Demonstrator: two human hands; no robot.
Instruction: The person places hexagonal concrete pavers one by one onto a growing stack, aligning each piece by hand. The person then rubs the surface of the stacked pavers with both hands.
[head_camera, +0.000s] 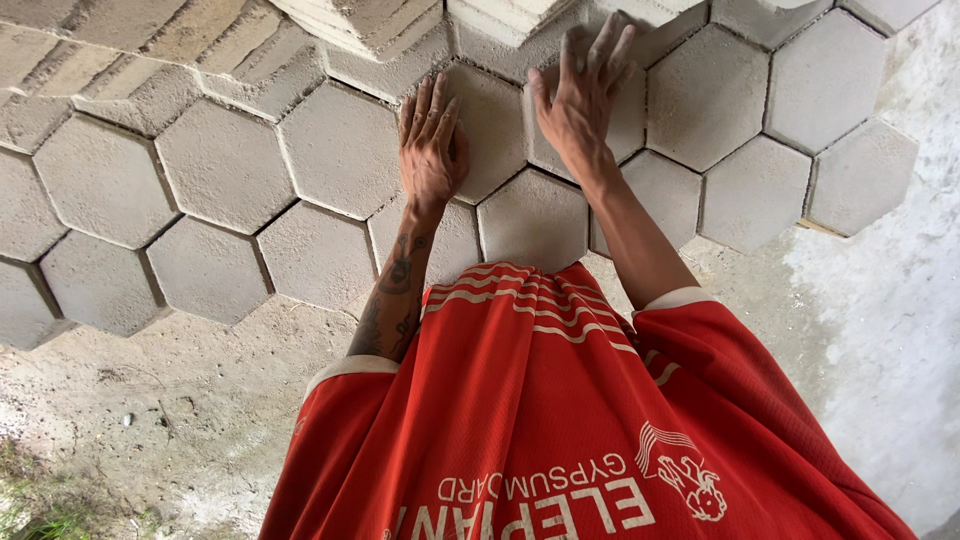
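Grey hexagonal concrete pavers (345, 150) lie fitted together on the ground in front of me. My left hand (430, 140), on a tattooed forearm, lies flat with its fingers apart on the left part of one paver (495, 140). My right hand (583, 95) is spread flat on the neighbouring paver (628, 130), and its fingertips reach toward the stacked blocks beyond. Neither hand grips anything. My red shirt (560, 420) fills the lower middle of the view.
Loose stacked pavers (360, 20) sit at the far edge of the laid area. Bare sandy ground (150, 400) lies at the near left with a bit of grass (30, 505). Pale rough concrete (890, 330) runs along the right side.
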